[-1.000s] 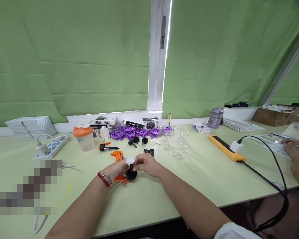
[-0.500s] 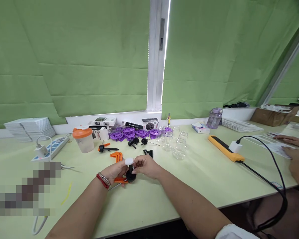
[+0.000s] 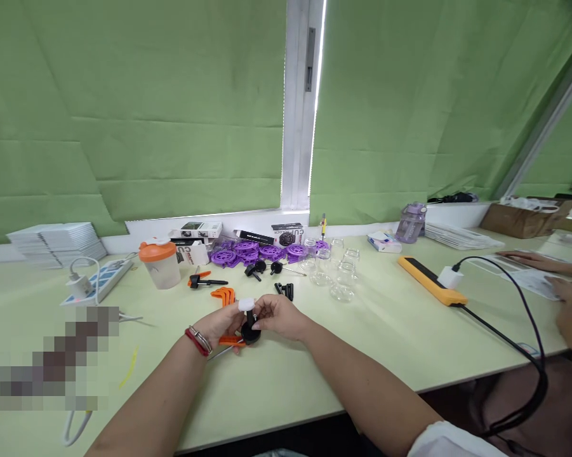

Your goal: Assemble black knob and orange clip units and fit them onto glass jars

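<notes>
My left hand (image 3: 223, 324) is closed around a black part (image 3: 251, 331) with a round base, a short stem and a white cap (image 3: 246, 304). An orange piece (image 3: 231, 341) sticks out below those fingers, beside a thin metal rod (image 3: 220, 353). From the other side my right hand (image 3: 280, 317) pinches at the stem of the same black part; whether something small lies between its fingertips is hidden. Just beyond the hands are orange brackets (image 3: 225, 295) and small black pieces (image 3: 284, 291).
Purple wheel-like pieces (image 3: 247, 251), black knobs (image 3: 254, 271) and clear glass jars (image 3: 343, 285) stand at the back. An orange-lidded cup (image 3: 164, 270) and a white power strip (image 3: 99, 284) are left. To the right are a yellow power strip (image 3: 431, 282) and another person's hands (image 3: 566, 292).
My hands stay at the same spot, and the black part with its white cap has tilted slightly. At the right, the other person's hands have shifted a little.
</notes>
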Available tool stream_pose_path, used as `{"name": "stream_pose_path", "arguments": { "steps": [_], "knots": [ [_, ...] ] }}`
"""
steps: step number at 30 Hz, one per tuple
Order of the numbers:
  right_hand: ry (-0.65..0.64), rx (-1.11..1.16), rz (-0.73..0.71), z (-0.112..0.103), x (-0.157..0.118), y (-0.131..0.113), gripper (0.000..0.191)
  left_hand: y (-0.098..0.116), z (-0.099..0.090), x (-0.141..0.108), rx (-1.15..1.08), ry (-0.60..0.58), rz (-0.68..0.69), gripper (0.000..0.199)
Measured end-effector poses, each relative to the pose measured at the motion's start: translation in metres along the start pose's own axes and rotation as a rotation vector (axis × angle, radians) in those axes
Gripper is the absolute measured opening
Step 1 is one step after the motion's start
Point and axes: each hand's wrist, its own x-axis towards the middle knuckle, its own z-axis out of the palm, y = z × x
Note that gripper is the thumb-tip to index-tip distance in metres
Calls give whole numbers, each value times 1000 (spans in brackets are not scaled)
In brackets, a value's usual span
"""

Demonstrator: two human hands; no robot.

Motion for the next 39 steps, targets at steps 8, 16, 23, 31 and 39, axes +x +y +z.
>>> {"name": "stream_pose_path", "arguments": {
  "steps": [8, 16, 23, 31, 39],
  "knots": [
    [10, 24, -8, 1, 0, 2, 39, -2, -4, 1, -4, -29, -13, 59],
    [15, 46, -18, 2, 0, 5, 40, -1, -5, 1, -25, -37, -17, 60],
    [11, 47, -10, 3, -1, 1, 42, -1, -5, 1, -46, -48, -26, 58],
    [9, 31, -24, 2, 0, 5, 40, -1, -4, 0, -37, -18, -8, 58],
    [0, 55, -25, 3, 2, 7, 42, -1, -3, 0, -14, -47, 19, 52]
  ]
}}
